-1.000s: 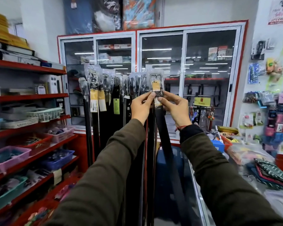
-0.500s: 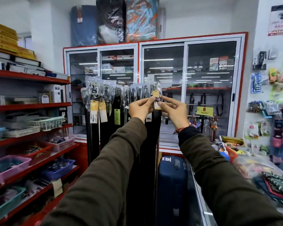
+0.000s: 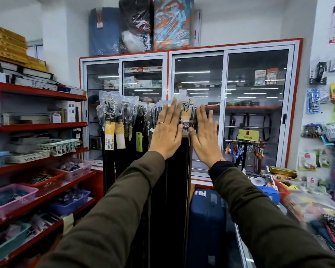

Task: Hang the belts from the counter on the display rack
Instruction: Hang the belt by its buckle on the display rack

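- Left hand (image 3: 167, 133) raised at frame centre, palm forward, fingers (image 3: 171, 109) spread flat and open, gripping nothing; ring on one finger.
- Right hand (image 3: 205, 136) just to its right, likewise flat and open, holding nothing; thumb tip close to the hanging buckle, contact not determinable.
- Newly hung belt (image 3: 186, 117) between the two hands, buckle in clear wrap with a yellow tag, black strap hanging straight down.
- Row of belts (image 3: 124, 120) to its left on the display rack, mid-frame, buckles bagged, tags yellow, white and green; rack bar itself hidden behind the buckles.
- Glass-door cabinet (image 3: 255, 105) directly behind the belts, red-trimmed, boxes on its shelves.
- Wrapped bundles (image 3: 141, 26) on the cabinet top, upper centre.
- Red shelves (image 3: 37, 125) along the left edge, carrying baskets and boxes.
- Blue suitcase (image 3: 207, 219) below the right forearm, beside the straps.
- Counter (image 3: 298, 202) at lower right, cluttered and blurred; contents not identifiable.
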The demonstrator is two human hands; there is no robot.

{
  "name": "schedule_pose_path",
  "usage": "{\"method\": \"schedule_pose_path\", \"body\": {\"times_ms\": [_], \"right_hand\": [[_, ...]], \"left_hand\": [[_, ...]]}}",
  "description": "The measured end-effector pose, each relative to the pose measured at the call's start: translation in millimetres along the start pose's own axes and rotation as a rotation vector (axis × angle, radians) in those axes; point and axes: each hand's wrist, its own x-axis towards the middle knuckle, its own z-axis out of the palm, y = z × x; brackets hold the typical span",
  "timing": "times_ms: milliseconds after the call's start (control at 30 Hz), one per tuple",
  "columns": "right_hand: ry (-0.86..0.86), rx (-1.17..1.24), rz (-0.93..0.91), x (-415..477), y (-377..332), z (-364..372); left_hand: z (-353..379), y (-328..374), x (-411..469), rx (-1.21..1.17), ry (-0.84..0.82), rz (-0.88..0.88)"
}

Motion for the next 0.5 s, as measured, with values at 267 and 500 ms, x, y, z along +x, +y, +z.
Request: {"method": "schedule_pose_path", "body": {"times_ms": [267,500], "right_hand": [[-0.129,-0.181,-0.074,25.4,18.4,18.7],[-0.101,-0.208,-0.015,21.7,8.7,26.1]], "left_hand": [[9.1,-34.2,8.7,0.243,-0.203,-0.011],[1.2,-31.8,7.0,0.336,-0.209,-0.056]]}}
